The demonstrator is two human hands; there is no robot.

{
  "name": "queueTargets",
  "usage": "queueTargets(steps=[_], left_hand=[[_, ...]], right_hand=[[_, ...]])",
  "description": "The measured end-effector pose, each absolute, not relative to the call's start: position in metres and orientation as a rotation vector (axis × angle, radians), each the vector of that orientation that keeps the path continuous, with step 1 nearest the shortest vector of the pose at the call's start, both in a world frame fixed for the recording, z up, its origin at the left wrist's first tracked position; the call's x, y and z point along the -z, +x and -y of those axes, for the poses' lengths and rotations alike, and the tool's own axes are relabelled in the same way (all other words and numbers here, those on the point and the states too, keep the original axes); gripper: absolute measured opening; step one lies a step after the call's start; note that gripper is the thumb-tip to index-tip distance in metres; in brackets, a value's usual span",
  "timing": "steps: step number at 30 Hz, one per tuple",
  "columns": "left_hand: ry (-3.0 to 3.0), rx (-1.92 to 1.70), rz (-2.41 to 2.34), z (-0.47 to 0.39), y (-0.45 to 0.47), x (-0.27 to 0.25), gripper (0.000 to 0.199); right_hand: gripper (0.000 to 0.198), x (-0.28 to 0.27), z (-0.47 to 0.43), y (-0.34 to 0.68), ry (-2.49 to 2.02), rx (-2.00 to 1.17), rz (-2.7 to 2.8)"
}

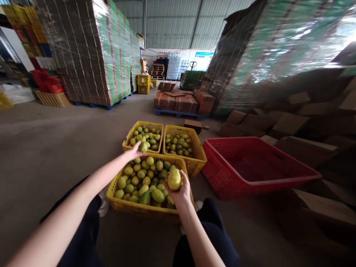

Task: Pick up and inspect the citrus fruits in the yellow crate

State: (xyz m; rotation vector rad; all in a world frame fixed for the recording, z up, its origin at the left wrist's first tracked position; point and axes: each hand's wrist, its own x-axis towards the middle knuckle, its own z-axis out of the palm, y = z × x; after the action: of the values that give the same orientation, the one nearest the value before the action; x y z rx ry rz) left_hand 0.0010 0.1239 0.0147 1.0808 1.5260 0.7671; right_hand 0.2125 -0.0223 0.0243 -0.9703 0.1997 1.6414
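My left hand (134, 152) reaches out over the near edge of the back left yellow crate (128, 138), its fingers around a greenish-yellow lemon (142, 147). Palm up, my right hand (183, 192) holds a large, knobbly yellow lemon (175, 179) above the right side of the front yellow crate (144, 209). Many green and yellow lemons (144, 190) fill that front crate. Lemons also lie in the back left crate and in the back right yellow crate (198, 150), where they are heaped towards the left.
A large red crate (261, 182) stands on the floor to the right, beside loose cardboard boxes (292, 122). Flattened cartons (183, 104) lie on a blue pallet ahead. Tall wrapped stacks (119, 55) rise at left and right.
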Motion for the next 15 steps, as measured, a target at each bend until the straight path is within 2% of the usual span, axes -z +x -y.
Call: queueTargets(steps=[3, 6, 9, 10, 11, 13, 15], left_hand=[[1.08, -0.871, -1.55, -0.156, -0.003, -0.042, 0.058], [1.148, -0.718, -1.54, -0.134, -0.012, -0.029, 0.044], [1.278, -0.297, -1.49, -0.085, -0.028, 0.009, 0.031], [1.521, 0.06, -1.409, -0.068, -0.035, 0.022, 0.031], [1.584, 0.21, -1.384, -0.053, -0.042, 0.033, 0.028], [1.724, 0.445, -1.357, -0.028, -0.054, 0.05, 0.029], [1.818, 0.531, -1.379, -0.013, -0.062, 0.06, 0.034]], right_hand=[[0.022, -0.022, 0.021, 0.21, -0.973, -1.648, -0.193], [0.023, -0.02, 0.021, 0.209, -0.966, -1.671, -0.18], [0.023, -0.017, 0.021, 0.207, -0.974, -1.697, -0.158], [0.022, -0.016, 0.021, 0.206, -0.981, -1.701, -0.149], [0.022, -0.015, 0.022, 0.205, -0.99, -1.703, -0.142], [0.021, -0.011, 0.023, 0.202, -1.006, -1.7, -0.144], [0.018, -0.006, 0.023, 0.199, -1.042, -1.702, -0.157]])
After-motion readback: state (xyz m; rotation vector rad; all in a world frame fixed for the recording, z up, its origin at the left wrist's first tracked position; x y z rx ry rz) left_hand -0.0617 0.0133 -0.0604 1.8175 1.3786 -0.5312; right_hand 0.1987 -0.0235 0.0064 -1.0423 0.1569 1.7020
